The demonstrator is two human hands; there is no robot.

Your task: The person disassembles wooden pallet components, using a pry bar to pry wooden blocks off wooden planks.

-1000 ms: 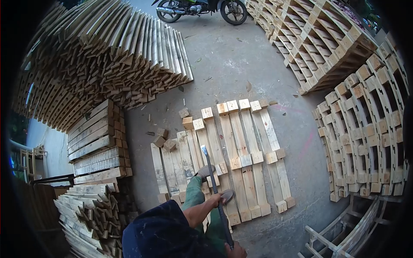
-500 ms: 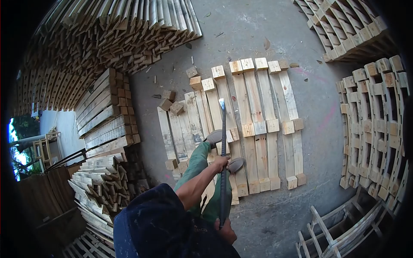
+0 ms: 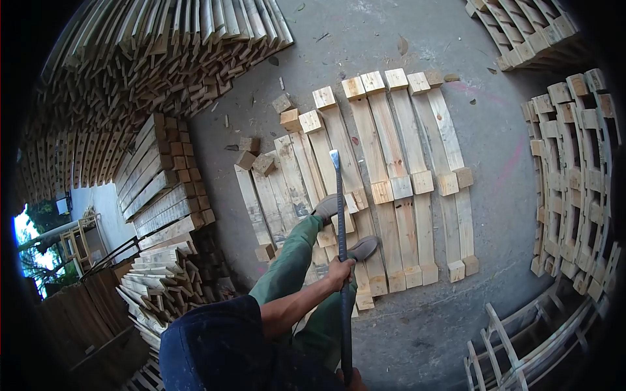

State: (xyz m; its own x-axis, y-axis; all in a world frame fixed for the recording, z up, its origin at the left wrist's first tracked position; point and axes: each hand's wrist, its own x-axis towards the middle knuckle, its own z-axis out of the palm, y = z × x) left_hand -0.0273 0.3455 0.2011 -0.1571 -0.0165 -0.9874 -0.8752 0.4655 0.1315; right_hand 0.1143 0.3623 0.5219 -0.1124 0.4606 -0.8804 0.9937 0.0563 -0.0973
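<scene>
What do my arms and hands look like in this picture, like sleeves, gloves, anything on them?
Your left arm has a loose, dark navy sleeve with a few pale specks; it covers the upper arm and leaves the forearm bare. The left hand is ungloved. The right hand, partly cut off at the bottom edge, also looks ungloved; its sleeve can't be made out.

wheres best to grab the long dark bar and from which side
The bar is probably best gripped by its dark shaft, well back from the bright, flattened tip, coming from the near side: it is long and slim, its tip points forward and its shaft runs back. The left hand wraps the shaft.
</scene>
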